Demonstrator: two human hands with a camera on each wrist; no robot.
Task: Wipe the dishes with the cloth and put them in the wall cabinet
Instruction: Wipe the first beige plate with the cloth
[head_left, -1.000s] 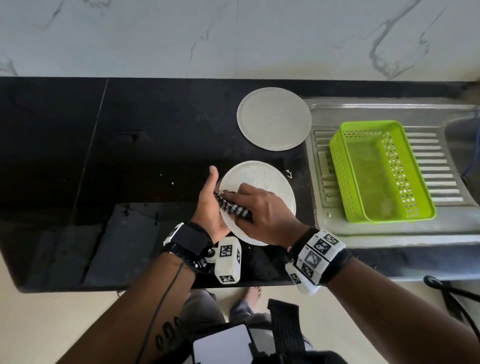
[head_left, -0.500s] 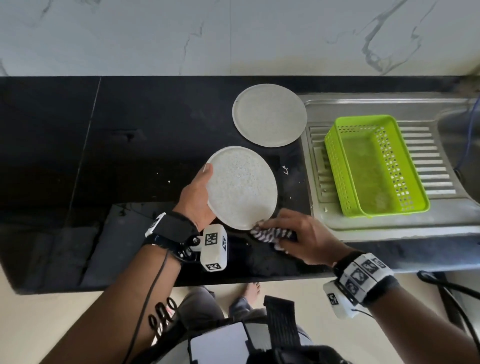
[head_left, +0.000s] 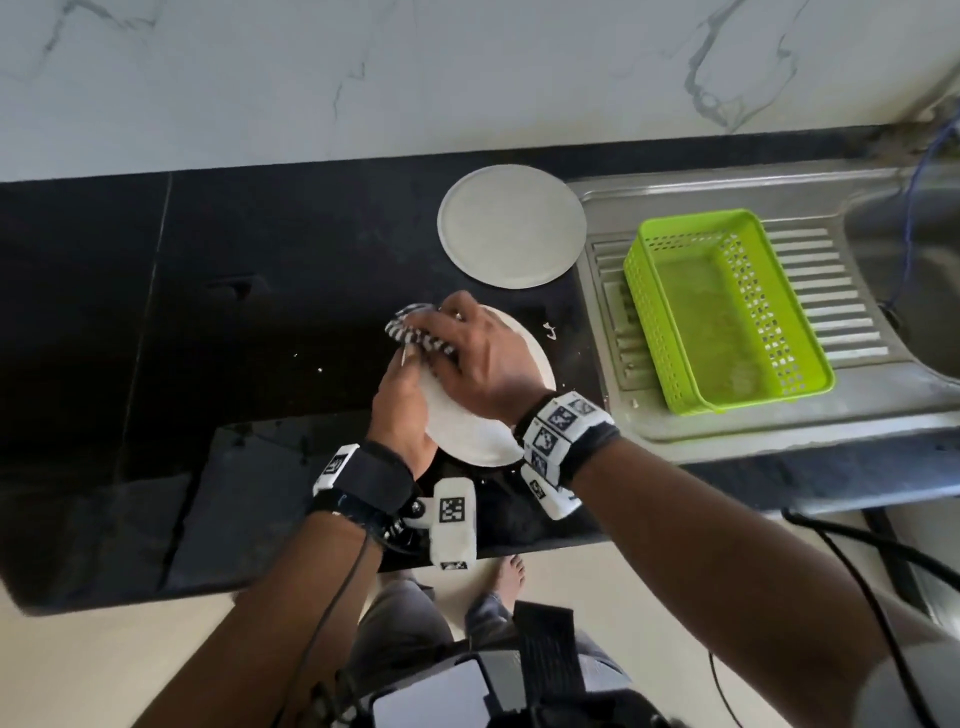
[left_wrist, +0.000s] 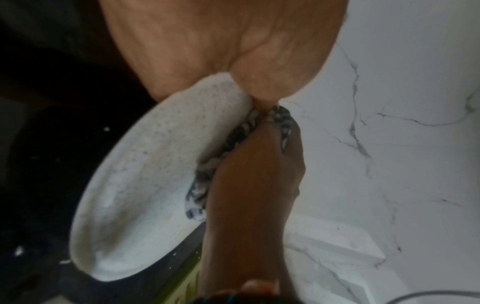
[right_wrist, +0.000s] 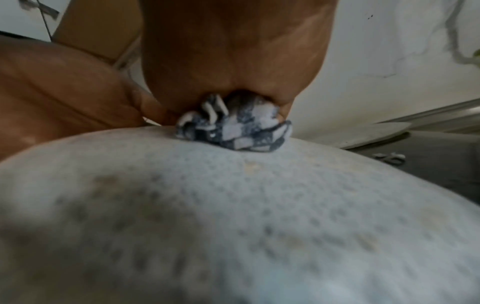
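Note:
A white speckled plate (head_left: 470, 426) (left_wrist: 145, 181) (right_wrist: 233, 216) is held tilted above the black counter (head_left: 208, 312). My left hand (head_left: 402, 410) (left_wrist: 207, 51) grips its left rim, thumb on the face. My right hand (head_left: 480, 358) (left_wrist: 254, 181) (right_wrist: 233, 57) lies across the plate's upper part and holds a bunched black-and-white checked cloth (head_left: 415, 332) (left_wrist: 233, 148) (right_wrist: 233, 131), pressing it on the plate near the far left rim. A second white plate (head_left: 511, 226) lies flat on the counter further back, by the wall.
A steel sink drainboard (head_left: 831, 291) sits to the right with a green perforated basket (head_left: 722, 312) on it. The white marble wall (head_left: 467, 78) rises behind the counter. A dark cable (head_left: 857, 540) hangs past the counter's front right edge.
My right hand with the cloth moved from the plate's near edge up across its face to the far left rim. The plate stays in my left hand.

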